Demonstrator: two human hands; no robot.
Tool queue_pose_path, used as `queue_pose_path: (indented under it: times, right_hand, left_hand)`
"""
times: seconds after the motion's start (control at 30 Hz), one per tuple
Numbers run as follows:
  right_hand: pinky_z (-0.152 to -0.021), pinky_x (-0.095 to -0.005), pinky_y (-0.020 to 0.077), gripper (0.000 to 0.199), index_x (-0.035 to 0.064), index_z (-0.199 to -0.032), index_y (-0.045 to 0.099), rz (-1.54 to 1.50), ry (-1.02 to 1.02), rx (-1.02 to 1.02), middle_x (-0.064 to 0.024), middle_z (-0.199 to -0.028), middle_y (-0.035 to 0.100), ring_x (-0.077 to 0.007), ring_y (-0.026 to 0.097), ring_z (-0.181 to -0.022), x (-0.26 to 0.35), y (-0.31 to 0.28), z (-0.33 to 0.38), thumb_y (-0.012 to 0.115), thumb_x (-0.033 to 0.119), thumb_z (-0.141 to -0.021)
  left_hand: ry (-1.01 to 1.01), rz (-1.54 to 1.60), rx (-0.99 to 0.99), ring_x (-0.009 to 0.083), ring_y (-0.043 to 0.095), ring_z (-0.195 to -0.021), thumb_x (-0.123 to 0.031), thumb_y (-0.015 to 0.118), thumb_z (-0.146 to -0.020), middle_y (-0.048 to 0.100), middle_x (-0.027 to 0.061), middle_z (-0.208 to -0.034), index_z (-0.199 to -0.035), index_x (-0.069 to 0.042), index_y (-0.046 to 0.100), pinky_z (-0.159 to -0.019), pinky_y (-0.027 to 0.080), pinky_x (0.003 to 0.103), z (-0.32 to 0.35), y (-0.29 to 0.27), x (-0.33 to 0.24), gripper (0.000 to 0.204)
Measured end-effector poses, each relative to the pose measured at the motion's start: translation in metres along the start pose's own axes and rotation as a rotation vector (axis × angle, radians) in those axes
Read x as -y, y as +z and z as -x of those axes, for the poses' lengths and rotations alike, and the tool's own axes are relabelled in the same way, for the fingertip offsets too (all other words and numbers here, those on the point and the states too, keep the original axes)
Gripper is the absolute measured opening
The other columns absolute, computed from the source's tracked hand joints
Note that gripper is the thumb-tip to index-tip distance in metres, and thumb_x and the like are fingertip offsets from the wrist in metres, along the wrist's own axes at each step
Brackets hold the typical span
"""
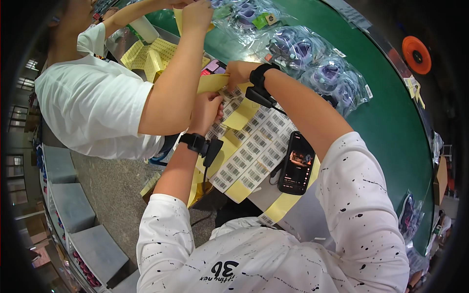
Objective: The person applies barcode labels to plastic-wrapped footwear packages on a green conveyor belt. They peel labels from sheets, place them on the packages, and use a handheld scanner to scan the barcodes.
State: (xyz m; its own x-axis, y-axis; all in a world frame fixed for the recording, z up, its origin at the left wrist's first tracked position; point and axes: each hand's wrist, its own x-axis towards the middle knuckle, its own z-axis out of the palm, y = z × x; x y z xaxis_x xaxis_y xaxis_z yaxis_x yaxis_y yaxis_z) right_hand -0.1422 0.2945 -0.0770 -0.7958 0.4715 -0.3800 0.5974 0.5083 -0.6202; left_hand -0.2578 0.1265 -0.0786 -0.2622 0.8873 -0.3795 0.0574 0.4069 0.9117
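Green tabletop [391, 122] curving away on the right, crowded with clear bags of purple items [312, 63]; grey bins [73, 205] down on the floor side at the left. In the middle, sheets of barcode labels [254, 151] on yellow backing paper, spread from lower left to upper right, long axis running diagonally away from the body. Black phone [296, 163] lying on the sheets, just right of centre, screen lit.

Left hand [205, 112], with a black wrist device [195, 142], closed on the near edge of a yellow backing strip [212, 83], fingers curled under, exact pinch hidden. Right hand [237, 73], also with a black wrist strap [259, 75], closed at the far end of the same strip, just above the label sheets; fingertips hidden by the paper, so cannot tell how tight. Strip held between both hands, right hand farther from the body, left hand nearer. Label sheets directly below and to the right of both hands, touching the strip's lower edge.

Co-worker in a white shirt [93, 102] at the upper left, forearm crossing close above the left hand, own hand [195, 14] raised with another yellow paper. More yellow sheets [151, 56] behind that arm.
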Motion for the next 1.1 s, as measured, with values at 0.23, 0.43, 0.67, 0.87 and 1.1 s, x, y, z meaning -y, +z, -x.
queue_pose_path:
  times: [0.23,0.43,0.67,0.87,1.1]
  right_hand:
    - [-0.069,-0.0349,0.0522,0.039,0.0044,-0.093,0.074,0.01,-0.014,-0.045,-0.0106,-0.085,0.072,-0.0226,0.067,-0.076,0.009,-0.003,0.012,0.079,0.031,-0.065]
    - [-0.07,-0.0337,0.0521,0.038,0.0045,-0.096,0.074,-0.026,0.046,-0.018,-0.0079,-0.085,0.072,-0.0211,0.067,-0.076,0.013,-0.011,0.021,0.075,0.032,-0.07]
    - [-0.076,-0.0343,0.0507,0.041,0.0026,-0.105,0.071,0.06,0.006,-0.049,-0.011,-0.094,0.071,-0.0233,0.066,-0.084,0.009,-0.011,0.023,0.074,0.028,-0.072]
    - [-0.079,-0.0373,0.0521,0.038,0.0052,-0.103,0.072,0.127,-0.034,-0.135,-0.0124,-0.099,0.071,-0.0274,0.067,-0.091,-0.001,-0.001,0.007,0.078,0.023,-0.07]
    - [-0.077,-0.0399,0.0507,0.035,0.0043,-0.099,0.068,0.118,-0.085,-0.35,-0.0142,-0.093,0.068,-0.0315,0.064,-0.092,-0.012,0.011,0.016,0.078,0.018,-0.068]
  left_hand:
    - [0.003,-0.013,-0.042,0.0093,0.05,-0.045,-0.014,0.063,-0.09,0.055,0.0025,-0.06,-0.082,0.005,0.063,-0.041,0.038,0.024,-0.012,0.002,0.008,0.021]
    - [0.176,-0.433,-0.303,0.0202,0.063,-0.052,-0.015,0.064,-0.081,0.066,0.0114,-0.064,-0.078,0.005,0.068,-0.055,0.05,0.032,0.007,-0.007,0.016,0.021]
    - [0.19,-0.197,-0.354,0.0137,0.058,-0.053,-0.014,0.067,-0.082,0.063,0.0074,-0.061,-0.078,0.006,0.067,-0.05,0.043,0.029,0.062,-0.046,0.041,0.02]
    - [0.059,-0.033,-0.37,0.0047,0.044,-0.048,-0.01,0.064,-0.088,0.053,-0.0013,-0.058,-0.077,0.003,0.063,-0.043,0.03,0.022,0.109,-0.085,0.052,0.016]
    - [0.006,0.026,-0.414,0.0044,0.041,-0.045,-0.013,0.064,-0.089,0.049,-0.0038,-0.059,-0.08,-0.002,0.064,-0.041,0.027,0.022,0.112,-0.105,0.091,0.014]
